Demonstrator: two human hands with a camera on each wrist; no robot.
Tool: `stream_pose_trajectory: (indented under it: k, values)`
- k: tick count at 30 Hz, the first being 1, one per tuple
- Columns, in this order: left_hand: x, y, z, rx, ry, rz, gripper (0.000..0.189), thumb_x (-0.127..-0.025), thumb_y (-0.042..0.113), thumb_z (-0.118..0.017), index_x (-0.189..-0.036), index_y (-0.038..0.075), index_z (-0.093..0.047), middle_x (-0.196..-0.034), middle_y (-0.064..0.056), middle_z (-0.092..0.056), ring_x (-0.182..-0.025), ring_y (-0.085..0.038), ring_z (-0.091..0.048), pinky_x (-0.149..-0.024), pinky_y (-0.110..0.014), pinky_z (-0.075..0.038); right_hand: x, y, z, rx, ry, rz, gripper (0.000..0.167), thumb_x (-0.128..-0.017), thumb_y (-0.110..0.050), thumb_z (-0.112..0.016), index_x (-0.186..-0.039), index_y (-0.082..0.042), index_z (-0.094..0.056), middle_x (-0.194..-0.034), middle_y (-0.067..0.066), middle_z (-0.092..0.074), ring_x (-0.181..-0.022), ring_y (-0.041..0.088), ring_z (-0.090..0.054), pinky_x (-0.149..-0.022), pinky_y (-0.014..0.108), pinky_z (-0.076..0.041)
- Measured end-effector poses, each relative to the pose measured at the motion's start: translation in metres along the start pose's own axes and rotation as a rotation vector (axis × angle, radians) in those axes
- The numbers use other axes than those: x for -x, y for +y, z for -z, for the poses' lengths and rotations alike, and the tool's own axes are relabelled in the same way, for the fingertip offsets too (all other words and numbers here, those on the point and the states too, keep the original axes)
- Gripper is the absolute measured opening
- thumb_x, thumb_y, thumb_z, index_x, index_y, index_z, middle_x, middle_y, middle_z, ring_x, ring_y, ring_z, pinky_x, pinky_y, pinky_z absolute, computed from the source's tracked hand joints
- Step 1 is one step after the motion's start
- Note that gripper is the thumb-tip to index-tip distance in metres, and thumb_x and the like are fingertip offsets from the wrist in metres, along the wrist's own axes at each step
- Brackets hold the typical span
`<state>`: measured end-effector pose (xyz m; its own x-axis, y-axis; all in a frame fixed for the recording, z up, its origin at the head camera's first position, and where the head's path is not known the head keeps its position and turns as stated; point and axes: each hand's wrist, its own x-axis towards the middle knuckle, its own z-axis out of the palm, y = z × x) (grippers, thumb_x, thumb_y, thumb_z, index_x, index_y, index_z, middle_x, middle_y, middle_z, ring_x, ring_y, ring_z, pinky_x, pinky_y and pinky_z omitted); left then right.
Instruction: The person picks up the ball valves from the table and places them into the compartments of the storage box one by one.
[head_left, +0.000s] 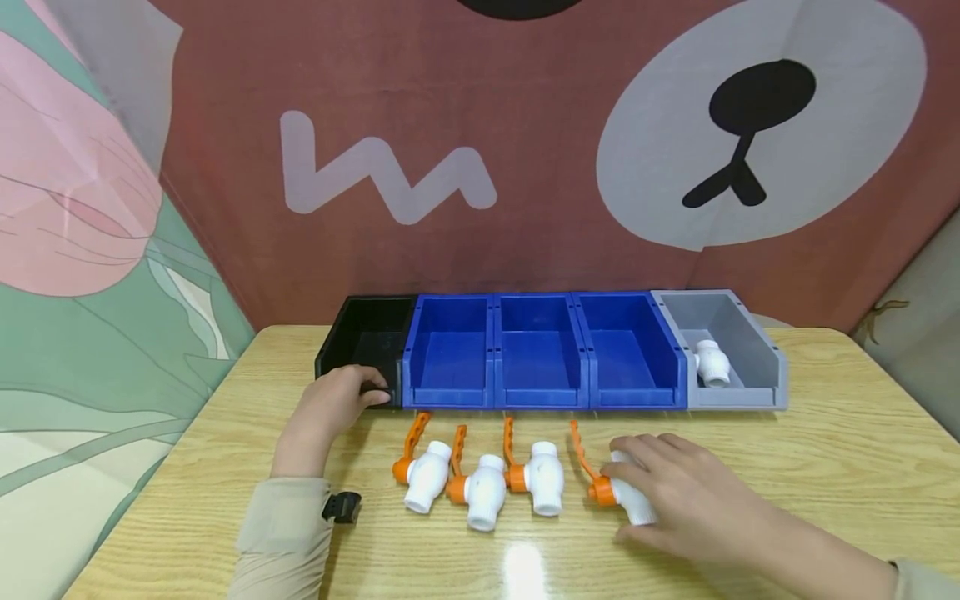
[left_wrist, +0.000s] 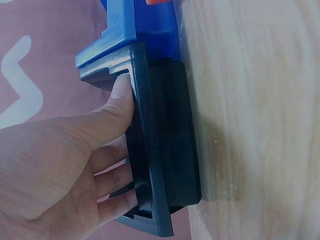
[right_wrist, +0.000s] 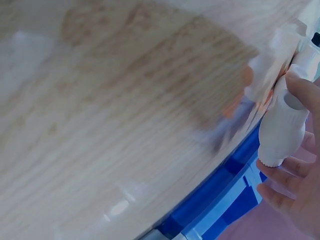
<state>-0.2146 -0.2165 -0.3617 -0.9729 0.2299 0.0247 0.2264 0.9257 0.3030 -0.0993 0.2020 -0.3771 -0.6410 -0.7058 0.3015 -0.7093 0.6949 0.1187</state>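
Note:
My right hand grips a white plastic ball valve with an orange lever handle, at the right end of the row on the table. In the right wrist view, the thumb is at one end of the white valve body and fingertips touch the other end. My left hand rests at the front rim of the black bin. The left wrist view has its thumb against the rim and its other fingers reaching inside, their tips partly hidden. Three more ball valves, the left, middle and right, lie beside the held one.
Three blue bins stand side by side between the black bin and a grey bin. A white valve piece lies in the grey one. Behind the wooden table hangs a printed cloth.

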Motion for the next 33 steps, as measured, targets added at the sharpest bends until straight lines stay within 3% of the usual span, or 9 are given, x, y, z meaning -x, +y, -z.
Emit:
stream_pose_trajectory:
  k: [11, 20, 33]
  values:
    - [0.000, 0.001, 0.000, -0.005, -0.003, 0.004, 0.015, -0.092, 0.022, -0.071, -0.101, 0.011, -0.074, -0.106, -0.009, -0.071, -0.098, -0.031, -0.065, -0.087, -0.051, -0.052, 0.000, 0.011, 0.012, 0.030, 0.022, 0.018, 0.062, -0.067, -0.056, -0.084, -0.110, -0.015, -0.069, -0.115, 0.006, -0.063, -0.102, 0.027, -0.063, -0.086, 0.051, -0.053]
    - [0.000, 0.000, 0.000, -0.004, -0.002, 0.006, 0.015, -0.092, 0.022, -0.071, -0.101, 0.011, -0.074, -0.106, -0.009, -0.071, -0.099, -0.032, -0.065, -0.087, -0.051, -0.052, -0.005, 0.023, 0.024, 0.062, 0.071, 0.030, 0.064, -0.058, -0.053, -0.089, -0.105, -0.015, -0.068, -0.109, 0.006, -0.064, -0.095, 0.024, -0.065, -0.078, 0.045, -0.055]
    - [0.000, 0.001, 0.000, -0.002, 0.003, 0.000, 0.015, -0.092, 0.022, -0.071, -0.101, 0.010, -0.074, -0.106, -0.010, -0.071, -0.099, -0.032, -0.065, -0.087, -0.051, -0.052, -0.016, 0.043, 0.041, 0.097, -0.017, -0.026, 0.068, -0.056, -0.047, -0.093, -0.109, -0.012, -0.068, -0.115, 0.010, -0.062, -0.098, 0.030, -0.065, -0.077, 0.049, -0.057]
